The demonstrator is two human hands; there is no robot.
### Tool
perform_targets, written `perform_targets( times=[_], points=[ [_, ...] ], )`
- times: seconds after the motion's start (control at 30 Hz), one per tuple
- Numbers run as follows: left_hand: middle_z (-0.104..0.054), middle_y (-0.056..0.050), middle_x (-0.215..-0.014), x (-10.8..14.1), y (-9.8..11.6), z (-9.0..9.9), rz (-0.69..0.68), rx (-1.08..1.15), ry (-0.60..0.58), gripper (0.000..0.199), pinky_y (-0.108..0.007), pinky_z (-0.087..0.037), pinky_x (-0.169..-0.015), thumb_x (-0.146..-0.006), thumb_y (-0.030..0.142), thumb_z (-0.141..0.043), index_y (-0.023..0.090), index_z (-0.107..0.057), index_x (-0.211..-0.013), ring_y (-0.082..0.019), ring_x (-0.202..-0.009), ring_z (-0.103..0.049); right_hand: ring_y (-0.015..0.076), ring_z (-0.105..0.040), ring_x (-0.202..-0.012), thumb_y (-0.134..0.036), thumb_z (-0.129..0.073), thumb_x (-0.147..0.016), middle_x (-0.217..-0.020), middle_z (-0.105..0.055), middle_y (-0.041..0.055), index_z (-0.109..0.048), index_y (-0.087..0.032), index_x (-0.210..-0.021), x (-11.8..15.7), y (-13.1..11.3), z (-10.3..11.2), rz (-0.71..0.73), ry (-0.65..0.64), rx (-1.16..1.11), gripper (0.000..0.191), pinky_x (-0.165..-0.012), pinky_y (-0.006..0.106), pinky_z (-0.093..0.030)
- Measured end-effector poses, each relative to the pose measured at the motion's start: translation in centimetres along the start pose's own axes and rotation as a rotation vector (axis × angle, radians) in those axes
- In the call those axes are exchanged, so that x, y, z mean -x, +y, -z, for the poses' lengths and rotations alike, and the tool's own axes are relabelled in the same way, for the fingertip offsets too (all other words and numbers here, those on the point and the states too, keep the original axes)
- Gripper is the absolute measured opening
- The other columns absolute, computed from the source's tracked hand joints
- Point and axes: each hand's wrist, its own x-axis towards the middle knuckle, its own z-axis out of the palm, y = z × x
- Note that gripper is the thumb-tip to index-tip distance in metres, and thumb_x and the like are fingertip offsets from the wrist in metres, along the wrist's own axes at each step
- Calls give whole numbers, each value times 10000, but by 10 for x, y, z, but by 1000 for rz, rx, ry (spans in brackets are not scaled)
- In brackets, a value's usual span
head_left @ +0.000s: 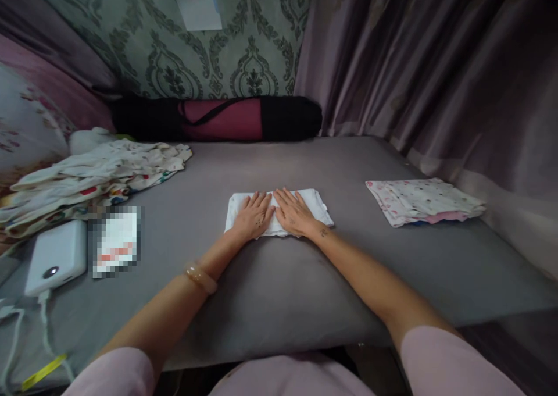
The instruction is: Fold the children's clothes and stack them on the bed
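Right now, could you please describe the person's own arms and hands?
The sleeves are short and pale pink. A glossy peach bracelet circles the left forearm. The left hand shows small dark marks on its back; the right hand has a dark marking by its wrist.

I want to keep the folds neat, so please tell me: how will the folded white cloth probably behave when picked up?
The folded white cloth is probably floppy, as its edges look soft and uneven. It may be light, since it lies as a low, flat bundle. Lifted by one corner, it would likely unfold, because its layers look only loosely stacked.
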Motion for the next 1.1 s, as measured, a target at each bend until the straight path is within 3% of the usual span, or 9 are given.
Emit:
perform_targets(
  times=[0.17,0.33,0.53,0.67,0.87,0.97,1.1],
  points=[
    [-331,-156,-1518,-2,-5,7,18,-31,-119,599,-482,-214,-1141,-979,420,-218,85,-317,-1465,-304,-1420,-251,248,-205,-1433,-318,-235,-950,-1541,-287,115,-291,-64,-1482,1,11,1,12,-72,-47,592,-1166,469,-137],
    [-332,-139,-1522,6,-16,14,36,-136,19,596,-490,-180,-1149,-975,465,-218,130,-367,-1445,-292,-1432,-225,240,-193,-1437,-342,-206,-963,-1533,-291,146,-307,-40,-1471,12,29,7,-51,19,19,599,-1173,448,-114],
    [-355,-134,-1512,8,-29,12,58,-166,-78,622,-493,-222,-1132,-971,497,-197,137,-376,-1445,-295,-1424,-248,253,-249,-1419,-387,-191,-968,-1511,-329,168,-342,-17,-1451,18,46,6,-97,-65,27,627,-1169,432,-155],
    [-325,-152,-1523,10,-43,14,62,-151,38,637,-506,-191,-1144,-967,514,-196,132,-387,-1439,-294,-1439,-199,248,-187,-1438,-403,-167,-968,-1540,-262,162,-305,-21,-1467,23,62,12,-143,-21,35,643,-1169,448,-151],
    [-344,-142,-1516,15,-67,-1,127,45,32,606,-533,-237,-1122,-944,521,-287,170,-410,-1424,-313,-1414,-267,258,-230,-1425,-393,-182,-962,-1530,-292,172,-327,-35,-1457,28,85,6,-157,-61,19,627,-1155,446,-202],
    [-367,-150,-1503,16,-71,0,137,204,117,599,-485,-237,-1138,-939,512,-300,146,-448,-1390,-279,-1406,-297,281,-244,-1419,-366,-204,-955,-1521,-306,183,-345,-45,-1448,24,78,11,-168,-70,42,604,-1148,501,-183],
    [-444,-166,-1450,20,-72,4,183,408,256,596,-418,-268,-1141,-931,504,-328,106,-492,-1343,-250,-1380,-353,279,-197,-1433,-302,-233,-952,-1539,-268,178,-337,-54,-1453,9,36,22,-96,19,85,569,-1156,519,-96]
  ],
)
